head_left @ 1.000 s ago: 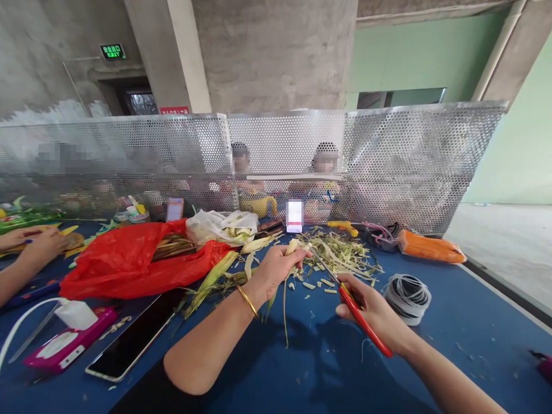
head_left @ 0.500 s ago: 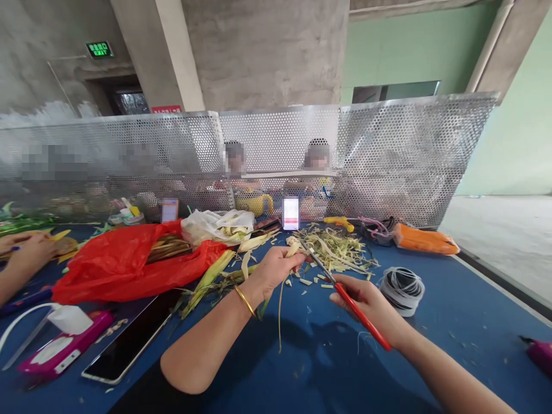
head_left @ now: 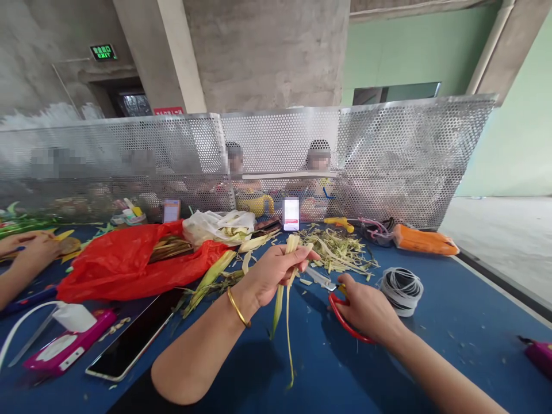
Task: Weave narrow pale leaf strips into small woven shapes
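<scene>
My left hand (head_left: 278,267), with a gold bangle on the wrist, pinches several pale corn husk strips (head_left: 292,244). Their ends stick up above the fingers, and a long thin strand and a greener piece hang below. In my right hand (head_left: 362,302) is a pair of scissors (head_left: 342,316) with red handles, lowered toward the table. The blades point left, under and beside my left hand, apart from the held husks; they are partly blurred. Behind both hands lies a heap of cut husk scraps (head_left: 340,247).
At left are a red plastic bag (head_left: 116,259), a dark phone (head_left: 133,336) and a purple power strip (head_left: 69,348). A roll of grey cord (head_left: 401,292) and an orange packet (head_left: 425,240) are at right. Another person's hands (head_left: 37,253) work far left. A perforated metal screen (head_left: 276,138) stands behind.
The scissors have come away from the husks, dropping down and turning. My left hand has tilted so the husk ends now point up.
</scene>
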